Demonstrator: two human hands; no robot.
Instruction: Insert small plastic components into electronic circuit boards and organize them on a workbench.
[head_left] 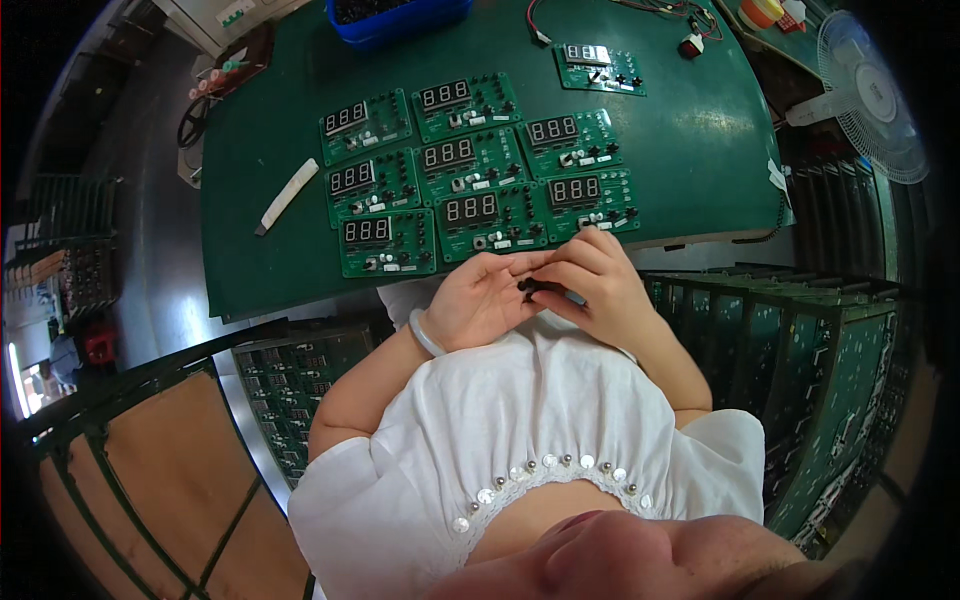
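Note:
My left hand (478, 303) is turned palm up and cupped in front of my chest, by the table's near edge. Several small black parts (527, 287) lie at its fingers; their exact kind is too small to tell. Bent over them, my right hand (592, 282) has its fingertips closed together among the parts. Just beyond both hands, green circuit boards with three-digit displays lie in a close group, such as the near middle board (490, 218) and the near right board (590, 200). Another circuit board (600, 68) lies apart at the far right.
A blue bin (400, 25) of black pieces stands at the table's far edge. A whitish strip-shaped tool (288, 195) lies left of the boards. Wires with a red switch (691, 45) are at the far right, near a white fan (870, 95). Board racks (760, 330) flank me.

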